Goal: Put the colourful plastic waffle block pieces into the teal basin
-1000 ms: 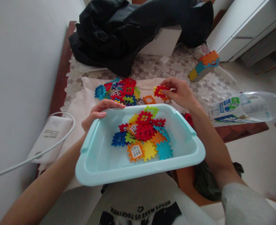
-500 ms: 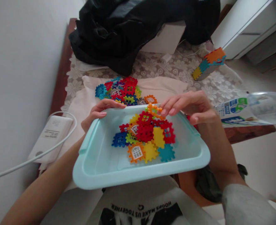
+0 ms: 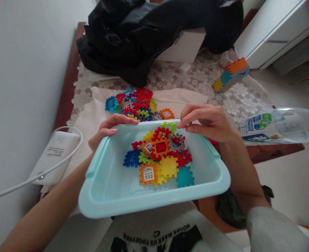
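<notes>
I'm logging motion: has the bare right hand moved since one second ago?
Yes; the right hand moved lower in view, farther from the white rectangular box.

Left hand (image 3: 108, 128) holding pale-blue basin (image 3: 154, 202), right hand (image 3: 209, 121) at far side, perhaps touching green tile (image 3: 169, 125), coloured tiles (image 3: 169, 166) inside.

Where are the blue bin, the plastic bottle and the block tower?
Blue bin (image 3: 154, 202): head view, near rim.
Plastic bottle (image 3: 282, 126): head view, clear side by label.
Block tower (image 3: 226, 76): head view, blue section.
</notes>
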Demonstrator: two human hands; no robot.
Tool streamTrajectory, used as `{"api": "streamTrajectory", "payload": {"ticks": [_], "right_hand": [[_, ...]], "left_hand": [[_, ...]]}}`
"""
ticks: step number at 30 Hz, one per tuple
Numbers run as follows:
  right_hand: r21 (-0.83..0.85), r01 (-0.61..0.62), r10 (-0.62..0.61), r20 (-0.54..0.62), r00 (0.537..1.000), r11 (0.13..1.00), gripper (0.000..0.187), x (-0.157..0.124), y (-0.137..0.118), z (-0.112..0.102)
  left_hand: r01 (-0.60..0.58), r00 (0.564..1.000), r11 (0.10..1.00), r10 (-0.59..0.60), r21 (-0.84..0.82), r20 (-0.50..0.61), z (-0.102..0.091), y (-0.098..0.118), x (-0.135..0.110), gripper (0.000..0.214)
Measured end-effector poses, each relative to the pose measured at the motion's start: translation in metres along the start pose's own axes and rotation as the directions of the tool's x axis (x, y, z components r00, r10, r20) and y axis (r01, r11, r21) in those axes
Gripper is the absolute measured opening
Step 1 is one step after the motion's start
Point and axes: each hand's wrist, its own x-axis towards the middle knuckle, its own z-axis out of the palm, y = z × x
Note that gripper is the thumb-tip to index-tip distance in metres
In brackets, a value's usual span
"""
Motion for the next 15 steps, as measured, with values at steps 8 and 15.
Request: {"api": "streamTrajectory", "payload": {"ticks": [8,15], "right_hand": [[-0.209,-0.231,0.116,-0.452,0.885,0.95,0.025,-0.055,0.03,0.009],[-0.621,-0.215,0.253,-0.028,0.967,0.754,0.046,-0.141,0.057,0.008]], "left_hand": [[-0.064,0.998,0.998,0.064,0.003,0.015,-0.001,-0.001,0.001,0.03],[-0.066,0.996,0.998,0.067,-0.025,0.057,-0.007,-0.008,0.0,0.034]]}}
